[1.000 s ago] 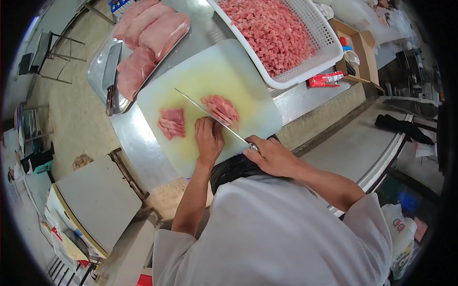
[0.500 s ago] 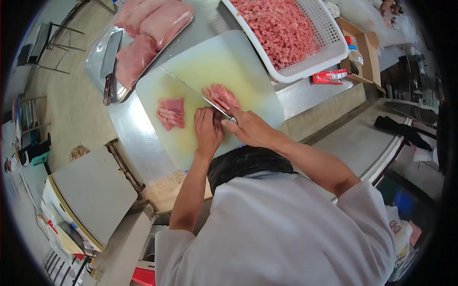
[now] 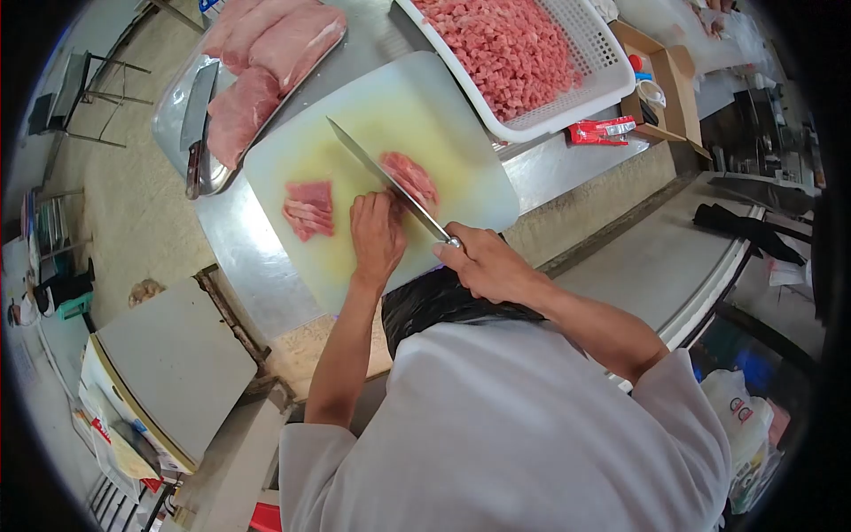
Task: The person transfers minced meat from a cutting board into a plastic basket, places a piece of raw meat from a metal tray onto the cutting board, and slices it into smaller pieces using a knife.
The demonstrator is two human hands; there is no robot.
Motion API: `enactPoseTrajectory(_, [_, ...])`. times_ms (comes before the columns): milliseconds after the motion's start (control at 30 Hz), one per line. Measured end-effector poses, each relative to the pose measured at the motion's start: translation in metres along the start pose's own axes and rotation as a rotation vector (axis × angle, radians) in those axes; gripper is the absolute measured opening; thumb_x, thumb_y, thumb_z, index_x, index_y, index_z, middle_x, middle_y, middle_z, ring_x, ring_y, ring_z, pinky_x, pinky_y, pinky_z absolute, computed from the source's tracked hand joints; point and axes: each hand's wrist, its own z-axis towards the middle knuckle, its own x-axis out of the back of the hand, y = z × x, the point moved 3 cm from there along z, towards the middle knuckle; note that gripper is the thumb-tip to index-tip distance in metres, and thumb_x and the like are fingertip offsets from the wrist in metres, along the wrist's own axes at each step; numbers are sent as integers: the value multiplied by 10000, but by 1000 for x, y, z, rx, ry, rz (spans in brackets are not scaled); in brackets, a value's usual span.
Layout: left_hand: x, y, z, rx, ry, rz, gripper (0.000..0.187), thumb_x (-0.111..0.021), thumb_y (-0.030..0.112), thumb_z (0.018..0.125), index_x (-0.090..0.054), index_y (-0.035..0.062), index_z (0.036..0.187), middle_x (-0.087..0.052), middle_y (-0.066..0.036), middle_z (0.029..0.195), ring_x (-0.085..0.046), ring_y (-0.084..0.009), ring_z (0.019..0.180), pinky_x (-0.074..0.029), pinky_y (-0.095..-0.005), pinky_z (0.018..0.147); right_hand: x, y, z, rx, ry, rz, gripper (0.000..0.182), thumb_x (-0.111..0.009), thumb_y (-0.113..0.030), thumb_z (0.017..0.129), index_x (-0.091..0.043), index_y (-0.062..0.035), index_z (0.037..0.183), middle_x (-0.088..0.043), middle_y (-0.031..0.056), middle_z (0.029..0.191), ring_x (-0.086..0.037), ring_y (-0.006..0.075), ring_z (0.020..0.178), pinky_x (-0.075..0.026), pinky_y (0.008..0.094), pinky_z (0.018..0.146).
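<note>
A pale yellow-white cutting board lies on a steel counter. On it are two small piles of raw pink meat: a sliced pile at the left and a piece in the middle. My left hand rests on the board with its fingertips against the middle piece. My right hand grips the handle of a long knife whose blade runs across the near edge of that piece, pointing up and to the left.
A steel tray at the upper left holds large slabs of raw meat and a cleaver. A white basket of diced meat stands behind the board. A red packet and cardboard box sit at right.
My right hand has drawn the knife back toward me, after pushing it forward half a second ago, slicing the middle piece. My left hand stays on the meat.
</note>
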Motion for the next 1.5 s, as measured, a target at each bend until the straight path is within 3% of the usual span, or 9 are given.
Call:
enactPoseTrajectory(33, [0, 0, 0, 0, -6, -11, 206, -618, -15, 853, -616, 7, 1058, -602, -155, 949, -564, -372, 943, -440, -483, 854, 0, -2, 2, -23, -15, -1, 493, -523, -326, 1075, -581, 130, 1253, -635, 236, 642, -659, 344, 523, -541, 469, 630])
enactPoseTrajectory(233, [0, -1, 1, -9, 6, -18, 214, -621, -22, 844, -610, 2, 1057, -595, -166, 951, -557, -386, 942, -439, -488, 849, -4, -3, 24, 31, -25, 58, 507, -526, -331, 1085, -538, 128, 1300, -592, 194, 590, -600, 303, 439, -506, 435, 503])
enactPoseTrajectory(533, [3, 7, 2, 71, 42, -89, 169, -632, -55, 878, -591, 11, 1028, -607, -162, 946, -570, -367, 876, -462, -476, 803, 12, 5, 53, 56, 23, 117, 472, -542, -368, 1082, -578, 36, 1323, -547, 46, 611, -562, 150, 465, -426, 329, 389])
enactPoseTrajectory(700, [44, -15, 1, 258, 165, -99, 253, -619, -60, 851, -602, 26, 1089, -639, -138, 997, -612, -323, 882, -490, -450, 825, 10, 5, 25, 66, 46, 145, 407, -567, -358, 1086, -600, 45, 1129, -552, 59, 623, -561, 157, 450, -430, 327, 400])
enactPoseTrajectory(867, [118, -31, 29, -20, -55, 339, 630, -687, 15, 752, -579, 46, 1372, -580, -210, 1404, -510, -439, 1331, -419, -536, 1120, -19, 31, 24, 62, -85, 236, 403, -571, -353, 1088, -603, 44, 1157, -544, 51, 621, -547, 141, 447, -415, 309, 394])
enactPoseTrajectory(900, [117, -39, 30, 71, -234, 342, 813, -729, 49, 706, -523, 78, 1492, -424, -196, 1613, -333, -485, 1496, -303, -571, 1230, -15, 27, 21, 37, -97, 186, 415, -570, -365, 1087, -615, 41, 1156, -546, 55, 622, -549, 145, 451, -425, 319, 400])
enactPoseTrajectory(1000, [119, -52, 31, 149, -490, 432, 879, -738, 26, 688, -494, 107, 1529, -387, -183, 1651, -303, -473, 1531, -284, -557, 1255, 8, 34, 24, 50, -34, 82, 421, -570, -380, 1086, -632, 36, 1114, -556, 67, 618, -560, 154, 456, -441, 340, 410])
enactPoseTrajectory(1300, [126, -41, 13, 6, -409, 508, 475, -785, 11, 716, -661, 77, 1170, -621, -96, 1224, -547, -349, 1193, -449, -493, 982, 33, 49, 38, 239, 58, -57, 475, -585, -420, 1073, -659, 40, 1169, -624, 120, 701, -652, 191, 562, -463, 364, 446])
enactPoseTrajectory(1500, [131, -16, 24, 168, -167, 240, 373, -827, 75, 813, -665, 45, 1147, -661, -130, 1031, -651, -346, 1000, -517, -456, 870, 33, 48, 37, 13, -81, 81, 568, -586, -474, 1067, -601, 27, 1334, -600, 86, 697, -588, 164, 533, -422, 339, 423])
